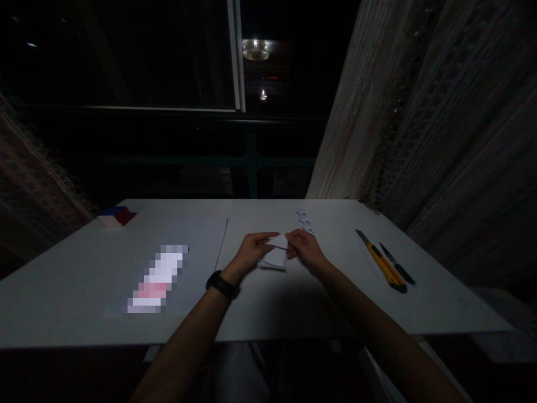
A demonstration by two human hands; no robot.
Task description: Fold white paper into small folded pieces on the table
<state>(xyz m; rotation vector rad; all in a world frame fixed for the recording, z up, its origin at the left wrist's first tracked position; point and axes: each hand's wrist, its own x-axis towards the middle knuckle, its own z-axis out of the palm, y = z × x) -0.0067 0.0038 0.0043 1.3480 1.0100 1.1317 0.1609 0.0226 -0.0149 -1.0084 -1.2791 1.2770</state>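
Over the middle of the white table (pixel 260 313), a small folded piece of white paper (pixel 274 256) is held between my two hands. My left hand (pixel 250 250), with a dark watch on its wrist, grips the paper's left side between thumb and fingers. On the other side, my right hand (pixel 305 246) pinches the upper right corner. One flap of the paper stands raised, and the lower part sits just above or on the tabletop; I cannot tell which. Just beyond my right hand lie several small paper pieces with dark marks (pixel 305 220).
To the right lie a yellow box cutter (pixel 384 266) and a dark, slim pen-like tool (pixel 397 264). A large pale sheet (pixel 201 252) and a blurred-out bright rectangle (pixel 157 280) are on the left. A blue, red and white cube (pixel 115 216) stands at the far left corner. Curtains (pixel 352 101) hang behind.
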